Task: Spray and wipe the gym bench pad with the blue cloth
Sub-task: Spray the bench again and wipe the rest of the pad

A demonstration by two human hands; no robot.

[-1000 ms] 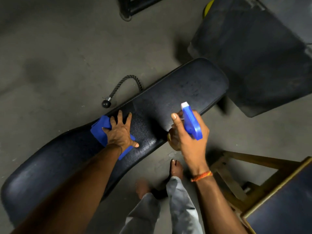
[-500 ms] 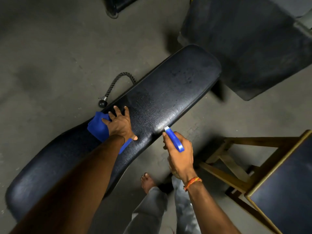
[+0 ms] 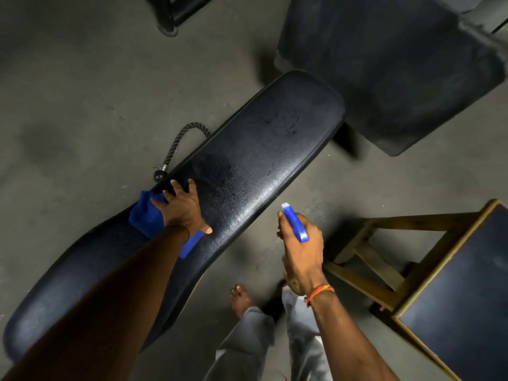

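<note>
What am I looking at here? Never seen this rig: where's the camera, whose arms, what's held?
There is no robot. One wide-angle camera sits on a person's head and looks down, so the two arms coming in from the bottom are theirs. The long black shape is a gym bench pad on a concrete floor. The left hand presses a blue cloth flat onto the pad. The right hand has its grip closed around a blue spray bottle, held beside the pad. A rope handle lies on the floor behind the pad, and a wooden stool stands at right.
</note>
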